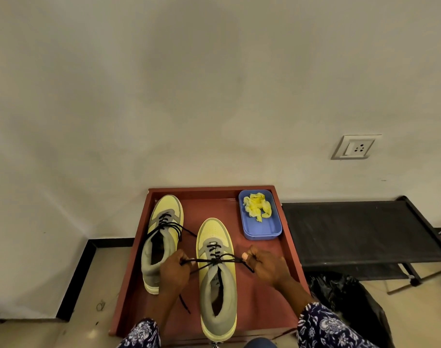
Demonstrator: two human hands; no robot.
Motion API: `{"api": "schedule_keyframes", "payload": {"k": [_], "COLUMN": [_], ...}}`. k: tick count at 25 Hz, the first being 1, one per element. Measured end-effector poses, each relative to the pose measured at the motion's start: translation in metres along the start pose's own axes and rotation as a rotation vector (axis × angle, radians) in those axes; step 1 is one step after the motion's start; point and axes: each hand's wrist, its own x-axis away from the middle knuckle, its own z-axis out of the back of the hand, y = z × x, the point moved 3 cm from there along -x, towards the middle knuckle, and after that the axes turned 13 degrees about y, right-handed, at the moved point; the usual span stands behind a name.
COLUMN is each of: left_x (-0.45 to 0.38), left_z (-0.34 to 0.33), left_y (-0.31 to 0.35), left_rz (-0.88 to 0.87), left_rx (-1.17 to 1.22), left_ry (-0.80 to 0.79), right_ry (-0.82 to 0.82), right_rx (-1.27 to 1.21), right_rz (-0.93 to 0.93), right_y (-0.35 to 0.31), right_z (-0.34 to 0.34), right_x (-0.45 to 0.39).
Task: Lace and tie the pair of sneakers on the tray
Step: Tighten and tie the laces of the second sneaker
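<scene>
Two yellow and grey sneakers stand on a red-brown tray (287, 249), toes pointing away from me. The left sneaker (161, 237) has black laces threaded and knotted loosely. The right sneaker (218, 277) sits nearer to me, with a black lace (215, 259) stretched sideways across its upper eyelets. My left hand (173, 270) pinches the lace's left end beside the shoe. My right hand (267, 266) pinches the right end, pulling it out to the right. A loose lace tail hangs below my left wrist.
A blue plastic tub (261, 232) holding a crumpled yellow cloth (257, 205) sits in the tray's far right corner. A black folding cot (360, 232) stands right of the tray, with a black bag (350, 305) under it. The wall is just behind the tray.
</scene>
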Motion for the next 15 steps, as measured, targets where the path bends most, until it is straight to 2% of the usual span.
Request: {"api": "schedule_keyframes", "payload": {"k": [5, 9, 12, 15], "left_x": [0.014, 0.024, 0.032, 0.040], "left_z": [0.003, 0.006, 0.016, 0.015], "left_y": [0.003, -0.002, 0.003, 0.010], "left_rz": [-0.299, -0.315, -0.473, -0.813], "left_rx": [-0.036, 0.113, 0.084, -0.176], "left_ry": [0.014, -0.110, 0.055, 0.144], "right_ry": [-0.063, 0.006, 0.139, 0.270], "right_rx": [-0.323, -0.607, -0.582, -0.350], "right_rz": [-0.148, -0.278, -0.281, -0.125], "right_y": [-0.008, -0.007, -0.005, -0.018], "right_z": [0.001, -0.002, -0.013, -0.017], "right_x": [0.008, 0.017, 0.012, 0.009]}}
